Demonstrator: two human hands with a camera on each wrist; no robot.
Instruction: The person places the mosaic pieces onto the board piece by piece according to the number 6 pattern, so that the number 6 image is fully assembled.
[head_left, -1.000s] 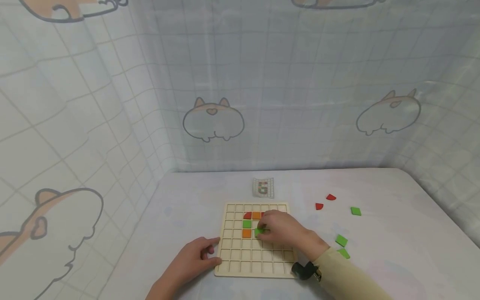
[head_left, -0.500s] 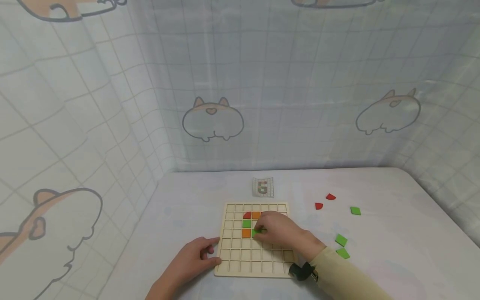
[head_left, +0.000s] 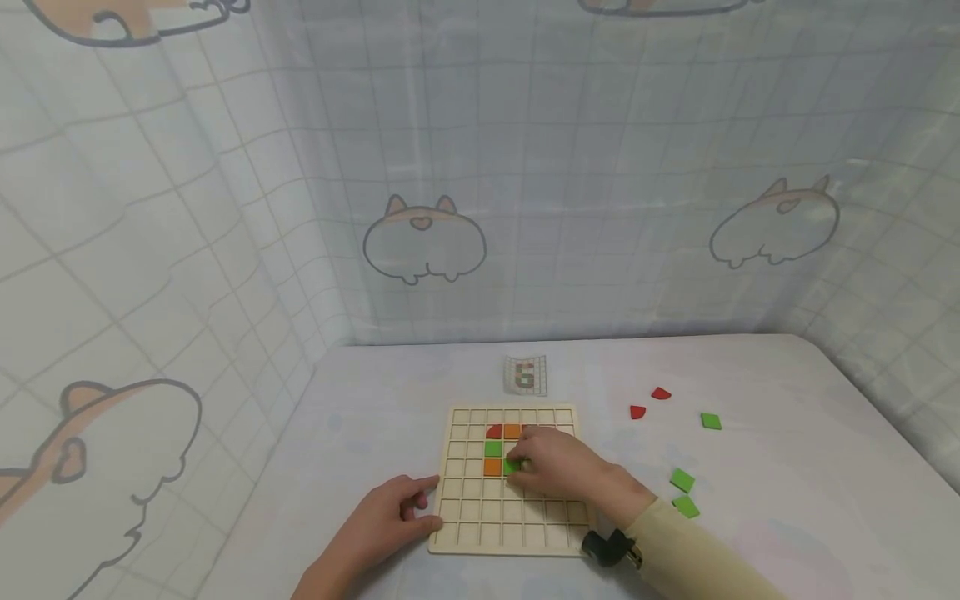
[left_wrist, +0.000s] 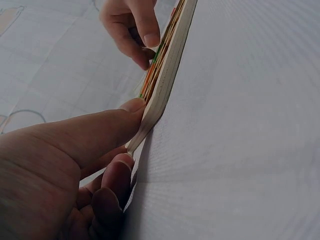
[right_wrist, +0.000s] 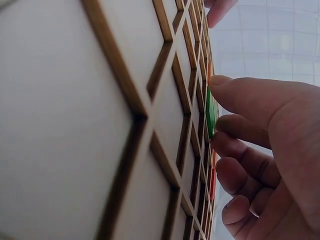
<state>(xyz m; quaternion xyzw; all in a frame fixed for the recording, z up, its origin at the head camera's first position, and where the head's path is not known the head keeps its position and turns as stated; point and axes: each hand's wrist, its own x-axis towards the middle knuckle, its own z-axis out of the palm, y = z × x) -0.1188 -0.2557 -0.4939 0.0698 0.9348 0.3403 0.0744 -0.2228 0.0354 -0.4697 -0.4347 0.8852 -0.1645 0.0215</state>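
Observation:
A pale wooden grid board [head_left: 459, 510] lies flat on the table. My right hand [head_left: 561, 465] reaches over it from the right, thumb and index finger pinching a green square tile [head_left: 511, 468] at a cell beside an orange tile [head_left: 492, 467]. In the right wrist view that green tile [right_wrist: 210, 112] shows between thumb and fingertip, low at the grid. Behind it sit another green tile [head_left: 492, 449], a red quarter-round piece [head_left: 494, 432] and an orange tile [head_left: 512, 432]; my right hand hides cells there. My left hand [head_left: 386, 517] touches the board's left edge with thumb and index finger.
A small card with a coloured grid pattern [head_left: 525, 377] lies behind the board. To the right lie two red quarter-round pieces [head_left: 637, 412] and several loose green pieces [head_left: 711, 421]. A patterned curtain [head_left: 600, 275] stands along the table's back and sides.
My right hand has moved slightly left, bringing the green tile up against the orange tile's side; over the last half second it barely shifts. My left hand stays at the board's edge.

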